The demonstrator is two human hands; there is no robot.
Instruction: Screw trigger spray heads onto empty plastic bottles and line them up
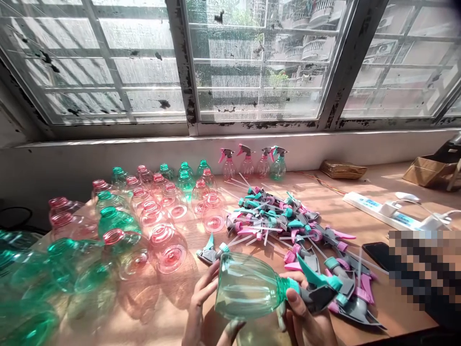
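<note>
So the left hand (203,307) had a green spray bottle (245,288) cradled from underneath, its fingers (207,283) spread around the bottle's belly, while the right hand (306,322) was wrapped around the neck end, its fingers (293,300) curled firmly against the grey sprayer head (317,295) just past the teal collar. The bottle lay pretty much sideways, long axis running across the view, fat bottom pointing left and sprayer pointing right, so the right hand was nearer the sprayer and the left nearer the base. All this was just in front of a big pile of loose sprayers (273,216) on the wooden table (360,192). Left of the pile sat rows of empty pink bottles (167,250) and empty green bottles (118,226), behind it stood four bottles with sprayers on (247,163), and off to its right was a white power strip (378,211). Couldn't tell if the sprayer was screwed down tight, though.
</note>
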